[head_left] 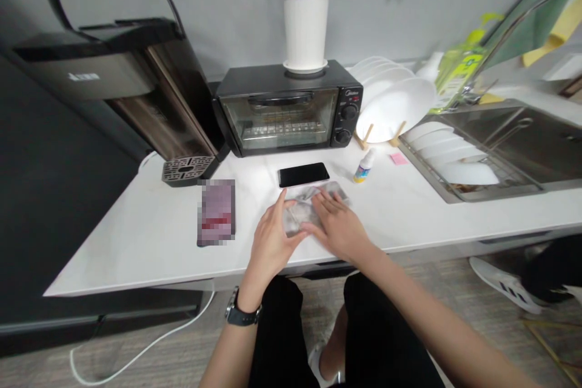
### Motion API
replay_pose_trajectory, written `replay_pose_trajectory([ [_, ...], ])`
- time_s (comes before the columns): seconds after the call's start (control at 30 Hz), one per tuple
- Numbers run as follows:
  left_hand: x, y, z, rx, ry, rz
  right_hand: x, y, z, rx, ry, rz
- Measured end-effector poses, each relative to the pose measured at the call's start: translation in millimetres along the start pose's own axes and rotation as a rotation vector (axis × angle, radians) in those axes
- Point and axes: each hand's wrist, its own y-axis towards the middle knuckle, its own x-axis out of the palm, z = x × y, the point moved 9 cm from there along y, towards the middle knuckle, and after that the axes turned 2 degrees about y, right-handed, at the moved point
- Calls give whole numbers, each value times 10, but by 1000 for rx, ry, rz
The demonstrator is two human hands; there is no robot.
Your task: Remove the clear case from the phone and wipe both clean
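Observation:
A flat, greyish, translucent-looking folded piece (304,213), perhaps cloth or plastic film, lies on the white counter in front of me. My left hand (271,233) spans its left end, thumb at the near side and fingertips at the far side, holding it. Across its right part my right hand (337,224) lies flat, fingers stretched out and pressing down. Just beyond it rests a phone (304,175) with a dark screen. A small spray bottle (364,167) with a white top stands to the right of the phone.
Left on the counter is a second, pixelated device (217,212). Behind stand a drinks machine (150,97), a toaster oven (284,118) with a white utensil cup (306,30), and racked plates (393,106). A sink (522,139) and a pink sticky note (399,159) are at right.

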Motion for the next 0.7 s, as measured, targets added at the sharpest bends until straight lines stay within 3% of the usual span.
replay_pose_trajectory([
  [0.1, 5, -27, -15, 37, -3, -22, 107, 10, -420, -66, 86, -19],
  [0.17, 4, -41, -10, 46, -9, -27, 71, -125, -487, -89, 96, -33],
  [0.23, -12, -44, 1, 30, -12, -9, -25, -286, -337, -82, 61, -35],
  [0.3, -22, -39, 24, 17, -10, 6, -146, -377, -34, -11, -13, 0],
  [0.37, -23, -32, 47, 18, -9, 7, -218, -352, 231, 79, -76, 47],
  [0.43, -19, -29, 49, 25, -7, 2, -179, -232, 291, 122, -76, 65],
  [0.57, -17, -41, 5, 48, 3, -8, 25, -11, -179, 24, 81, 36],
  [0.63, -14, -47, 1, 64, -2, -15, 52, -57, -413, -45, 150, -1],
  [0.7, -13, -48, 5, 57, -11, -17, 8, -194, -450, -84, 168, -38],
])
